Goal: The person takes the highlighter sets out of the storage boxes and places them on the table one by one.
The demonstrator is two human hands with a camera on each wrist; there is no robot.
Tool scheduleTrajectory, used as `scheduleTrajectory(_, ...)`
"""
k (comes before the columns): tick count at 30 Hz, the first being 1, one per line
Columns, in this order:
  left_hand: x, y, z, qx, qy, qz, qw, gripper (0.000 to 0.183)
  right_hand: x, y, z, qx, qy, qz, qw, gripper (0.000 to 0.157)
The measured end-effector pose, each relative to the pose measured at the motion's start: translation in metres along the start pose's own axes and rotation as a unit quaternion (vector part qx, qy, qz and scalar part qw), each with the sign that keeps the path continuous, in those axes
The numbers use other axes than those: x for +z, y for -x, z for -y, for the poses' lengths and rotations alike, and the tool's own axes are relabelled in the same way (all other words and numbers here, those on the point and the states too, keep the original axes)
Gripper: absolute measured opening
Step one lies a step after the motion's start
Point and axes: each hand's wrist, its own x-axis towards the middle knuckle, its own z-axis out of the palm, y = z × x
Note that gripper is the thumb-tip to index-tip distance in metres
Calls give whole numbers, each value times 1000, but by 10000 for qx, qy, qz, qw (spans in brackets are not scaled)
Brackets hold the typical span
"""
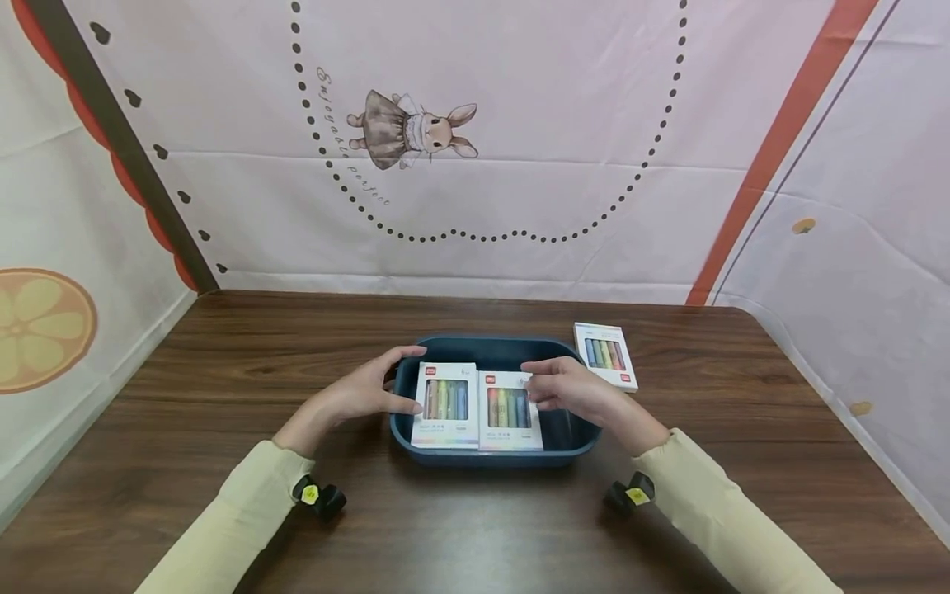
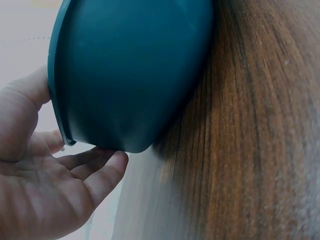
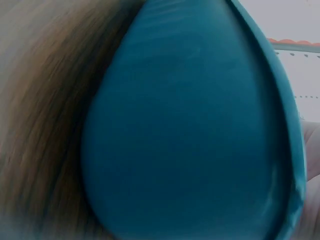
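A dark blue plastic tub [image 1: 493,460] stands on the table, with two white crayon boxes side by side inside: a left box [image 1: 463,440] and a right box [image 1: 512,443]. My left hand [image 1: 364,386] holds the tub's left end, thumb over the rim by the left box. In the left wrist view, fingers [image 2: 107,175] touch the tub's outer wall [image 2: 130,75]. My right hand [image 1: 575,391] reaches over the right end, bent fingers at the right box's right edge; whether they pinch it is unclear. The right wrist view mostly shows the tub's wall [image 3: 190,125], blurred.
A third white crayon box [image 1: 607,356] lies on the brown wooden table [image 1: 312,322], behind the tub's right end. A printed cloth [image 1: 519,99] with a rabbit hangs at the back and sides.
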Motion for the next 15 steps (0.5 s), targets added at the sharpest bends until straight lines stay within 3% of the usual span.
scheduleTrajectory(15, -1, 0, -1, -40, 45, 16, 10000, 78, 0, -4, -2, 245, 455, 136, 9986, 53)
